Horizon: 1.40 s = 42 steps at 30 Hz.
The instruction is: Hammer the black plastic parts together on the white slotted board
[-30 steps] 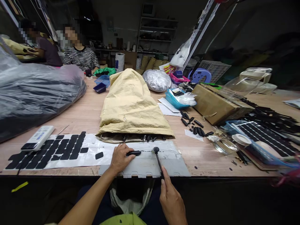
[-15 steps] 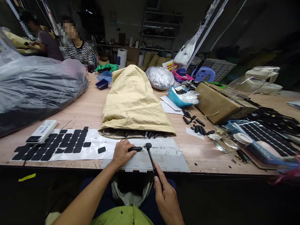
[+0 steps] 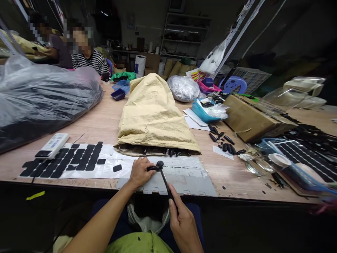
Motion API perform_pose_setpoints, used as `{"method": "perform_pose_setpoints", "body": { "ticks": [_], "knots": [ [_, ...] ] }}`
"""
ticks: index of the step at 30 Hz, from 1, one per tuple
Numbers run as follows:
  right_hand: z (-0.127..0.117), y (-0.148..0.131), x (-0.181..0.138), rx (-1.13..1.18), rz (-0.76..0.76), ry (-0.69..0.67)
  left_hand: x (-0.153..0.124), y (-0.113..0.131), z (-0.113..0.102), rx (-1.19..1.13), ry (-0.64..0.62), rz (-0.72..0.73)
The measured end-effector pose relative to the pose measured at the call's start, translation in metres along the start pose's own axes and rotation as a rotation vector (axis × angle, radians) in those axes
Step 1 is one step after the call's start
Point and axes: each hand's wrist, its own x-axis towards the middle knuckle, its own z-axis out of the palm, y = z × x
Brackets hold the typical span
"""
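My left hand [image 3: 140,172] lies on the grey board [image 3: 184,181] at the table's near edge, its fingers closed on a slim black handle-like piece [image 3: 151,169]. Only part of that piece shows beyond the fingertips. In my right hand [image 3: 181,218] is a tool like a ratchet wrench [image 3: 165,179], with a black grip, a shiny shaft and a round dark head. The head is at the right end of the black piece; I cannot tell whether they are fitted together. Just behind, a tan woven sack [image 3: 155,119] lies with its mouth toward me, black pieces showing inside.
Black rounded pads on a white sheet [image 3: 123,174] lie left, partly under a white device [image 3: 53,146]. A large plastic bag [image 3: 52,95] fills the far left. Loose black pieces [image 3: 228,147], a blue basket [image 3: 204,111] and a cardboard box [image 3: 252,116] are right. Two people sit beyond.
The round tool head has moved left, closer to my left fingers, and less of the black piece shows. The whole view has shifted slightly.
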Motion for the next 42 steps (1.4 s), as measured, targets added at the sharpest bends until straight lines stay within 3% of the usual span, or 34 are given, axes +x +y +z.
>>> {"method": "perform_pose_setpoints", "body": {
  "ticks": [6,10,15,28,32,36,42],
  "knots": [
    [-0.002,0.005,0.000,-0.043,0.048,0.037,0.000,0.002,-0.002,-0.004,-0.013,-0.010],
    [-0.020,0.022,0.003,-0.153,0.182,0.132,0.000,0.001,-0.002,-0.007,-0.020,-0.017],
    [-0.034,0.041,0.010,-0.323,0.366,0.120,0.000,0.002,-0.003,-0.023,-0.016,-0.016],
    [-0.026,0.042,0.012,-0.420,0.386,0.074,-0.001,0.006,-0.010,-0.025,-0.049,0.007],
    [-0.026,0.041,0.013,-0.435,0.383,0.062,-0.010,0.008,-0.014,-0.037,-0.160,0.142],
    [-0.025,0.040,0.012,-0.446,0.366,0.060,-0.038,0.013,-0.007,-0.072,-0.274,0.335],
    [-0.024,0.039,0.011,-0.462,0.371,0.064,-0.069,0.018,0.012,0.058,-0.213,0.409]
  ]
}}
